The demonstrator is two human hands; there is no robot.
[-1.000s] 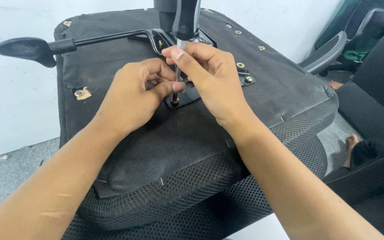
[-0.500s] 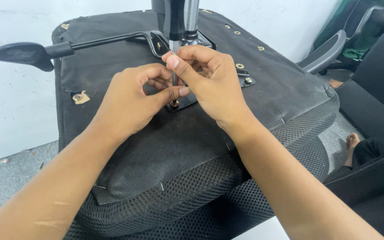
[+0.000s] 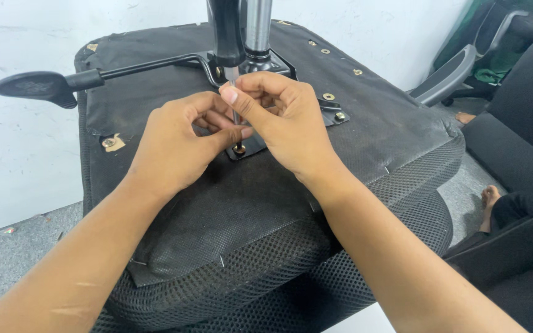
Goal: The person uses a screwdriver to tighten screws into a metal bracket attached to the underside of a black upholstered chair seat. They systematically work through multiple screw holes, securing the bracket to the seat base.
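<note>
An upturned seat [image 3: 217,203] lies underside up, its black plate [image 3: 260,139] near the middle, with a lever [image 3: 63,83] pointing off to the left. Both hands meet over the plate's front corner. The left hand [image 3: 177,145] and right hand [image 3: 285,123] pinch the screwdriver [image 3: 228,43] shaft, apparently seated in a bolt [image 3: 239,148].

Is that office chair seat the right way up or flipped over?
Flipped over. The seat shows its black underside, with the metal plate, lever and chrome column pointing up.
</note>
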